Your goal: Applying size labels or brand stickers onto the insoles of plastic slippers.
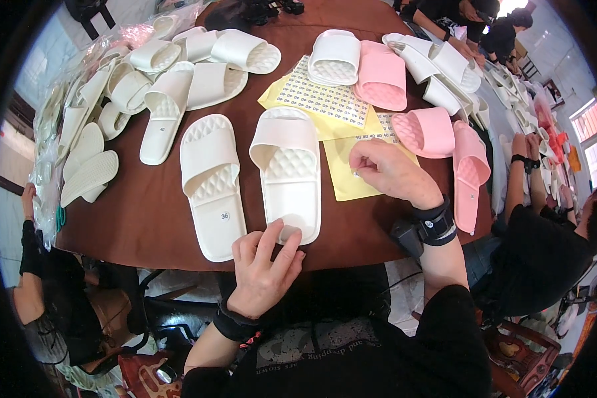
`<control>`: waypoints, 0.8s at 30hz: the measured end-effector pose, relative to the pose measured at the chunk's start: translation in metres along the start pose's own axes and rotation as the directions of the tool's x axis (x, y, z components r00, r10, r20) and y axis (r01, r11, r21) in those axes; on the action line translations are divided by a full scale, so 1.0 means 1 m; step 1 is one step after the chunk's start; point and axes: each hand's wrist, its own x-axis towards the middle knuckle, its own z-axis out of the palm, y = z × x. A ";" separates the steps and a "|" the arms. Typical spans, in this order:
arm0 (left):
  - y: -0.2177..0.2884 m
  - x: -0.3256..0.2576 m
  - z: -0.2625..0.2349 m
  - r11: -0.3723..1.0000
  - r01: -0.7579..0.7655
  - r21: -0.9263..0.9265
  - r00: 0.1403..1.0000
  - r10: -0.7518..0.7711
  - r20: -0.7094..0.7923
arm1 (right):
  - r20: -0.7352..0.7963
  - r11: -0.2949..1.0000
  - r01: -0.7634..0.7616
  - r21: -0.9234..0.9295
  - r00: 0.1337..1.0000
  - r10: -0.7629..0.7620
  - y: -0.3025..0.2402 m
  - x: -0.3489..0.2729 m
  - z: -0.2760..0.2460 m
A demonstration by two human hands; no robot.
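Your left hand (264,265) rests its spread fingers on the near heel of a white slipper (288,172) lying on the brown table (146,212). Your right hand (388,171), just right of it, pinches a small sticker against the yellow sticker sheet (348,182). A second white slipper (212,182) lies to the left.

- Two white slippers (212,186) lie side by side at the desk's near edge.
- Four pink slippers (381,76) lie to the right.
- Two yellow sticker sheets (322,99) lie overlapped.
- Two hands (265,268) work.
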 end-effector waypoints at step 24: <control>0.002 0.018 -0.016 0.990 0.082 -0.111 0.993 -0.072 0.096 | 0.139 0.976 0.212 0.047 0.966 -0.216 -0.073 0.033 0.043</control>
